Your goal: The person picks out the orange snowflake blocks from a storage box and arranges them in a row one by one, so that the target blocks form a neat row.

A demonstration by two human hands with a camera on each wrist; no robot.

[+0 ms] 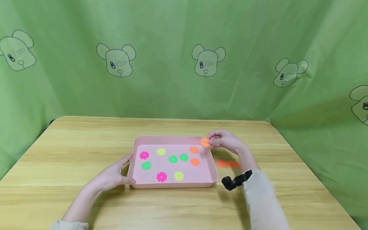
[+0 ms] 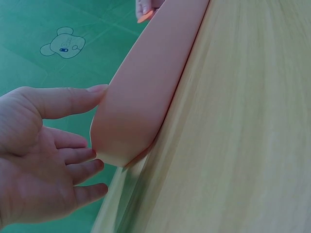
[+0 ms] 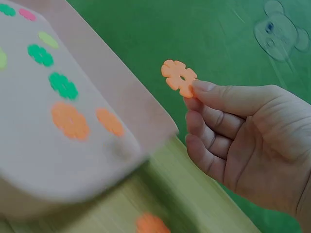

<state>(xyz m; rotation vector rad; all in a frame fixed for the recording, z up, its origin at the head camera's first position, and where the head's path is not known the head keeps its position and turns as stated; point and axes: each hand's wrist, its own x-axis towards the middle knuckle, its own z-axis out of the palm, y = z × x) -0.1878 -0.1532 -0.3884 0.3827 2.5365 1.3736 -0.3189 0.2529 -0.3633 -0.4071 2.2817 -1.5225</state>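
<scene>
A shallow pink tray (image 1: 173, 183) sits on the wooden table. At its left end, my left hand (image 1: 112, 174) rests against the tray with spread, fairly straight fingers; in the left wrist view, the thumb tip touches the rim. My right hand (image 1: 226, 140) pinches an orange flower-shaped disc (image 3: 179, 77) between thumb and forefinger, above the tray's far right corner. Inside the tray lie two pink discs (image 1: 161, 177), two yellow discs (image 1: 178, 175), three green discs (image 1: 146, 165) and two orange discs (image 1: 195, 161).
More orange-red discs (image 1: 228, 163) lie on the table (image 1: 171, 212) just right of the tray, below the right forearm. A green curtain (image 1: 160, 92) printed with bear heads hangs behind the table and along both sides.
</scene>
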